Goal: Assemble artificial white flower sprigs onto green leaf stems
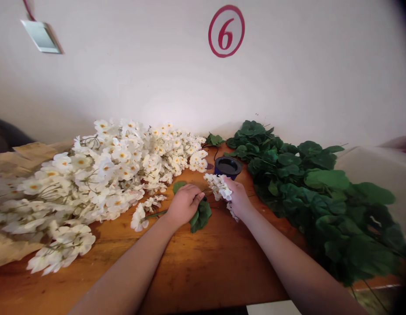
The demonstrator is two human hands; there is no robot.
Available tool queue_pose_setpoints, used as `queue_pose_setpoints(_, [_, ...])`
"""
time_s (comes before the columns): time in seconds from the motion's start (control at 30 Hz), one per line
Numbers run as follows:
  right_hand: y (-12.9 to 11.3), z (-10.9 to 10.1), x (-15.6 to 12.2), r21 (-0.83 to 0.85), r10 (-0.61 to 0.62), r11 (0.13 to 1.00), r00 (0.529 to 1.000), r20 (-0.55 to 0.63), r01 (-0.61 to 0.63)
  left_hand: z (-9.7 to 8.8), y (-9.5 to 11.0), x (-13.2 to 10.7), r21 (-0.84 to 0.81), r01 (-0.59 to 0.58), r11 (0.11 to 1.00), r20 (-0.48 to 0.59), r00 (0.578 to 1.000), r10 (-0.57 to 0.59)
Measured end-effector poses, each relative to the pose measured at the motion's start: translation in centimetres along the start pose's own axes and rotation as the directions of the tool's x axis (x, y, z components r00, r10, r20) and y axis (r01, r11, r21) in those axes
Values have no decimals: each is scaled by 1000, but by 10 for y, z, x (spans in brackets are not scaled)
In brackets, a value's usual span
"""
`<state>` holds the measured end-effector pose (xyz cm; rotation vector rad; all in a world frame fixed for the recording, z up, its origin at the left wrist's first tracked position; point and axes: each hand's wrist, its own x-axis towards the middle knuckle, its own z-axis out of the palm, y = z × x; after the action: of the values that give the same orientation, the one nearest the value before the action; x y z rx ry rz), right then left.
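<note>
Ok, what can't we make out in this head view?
Left hand: fingers hide where the stem meets the green leaf.
Right hand: covers the stem end of the white blossom cluster.
Dark-topped blue cup: inside too dark to read.
White flower pile: cut off by the left edge.
Leaf pile: blurred toward the lower right corner.

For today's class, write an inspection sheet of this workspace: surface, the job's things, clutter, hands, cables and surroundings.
surface: wooden tabletop, orange-brown.
job's things: white flower sprays heaped left, green leaves heaped right, dark blue pot between them.
clutter: brown paper under the flowers.
hands: left hand grips a leafy stem; right hand holds a white flower cluster.
cables: thin dark line behind the pot, stem or wire, cannot tell.
surroundings: white wall with a red-ringed 6 sign.
</note>
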<state>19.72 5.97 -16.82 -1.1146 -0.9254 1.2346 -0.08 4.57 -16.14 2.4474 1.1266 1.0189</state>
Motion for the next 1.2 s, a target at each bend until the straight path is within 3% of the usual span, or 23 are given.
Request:
queue_pose_setpoints(0.3, [3,-1,1,-141,40,989,997,-67,-49,1,0,0,6,19,1000,2,1000,-19])
queue_pose_setpoints(0.77, [-2,2,1,-54,-1,999,998,-66,-3,2,-1,0,-15,22,1000,-6,1000,-22])
queue_pose_setpoints(1.2, [0,-2,1,-108,24,994,999,-37,-28,2,-2,0,-23,28,999,1,1000,-28])
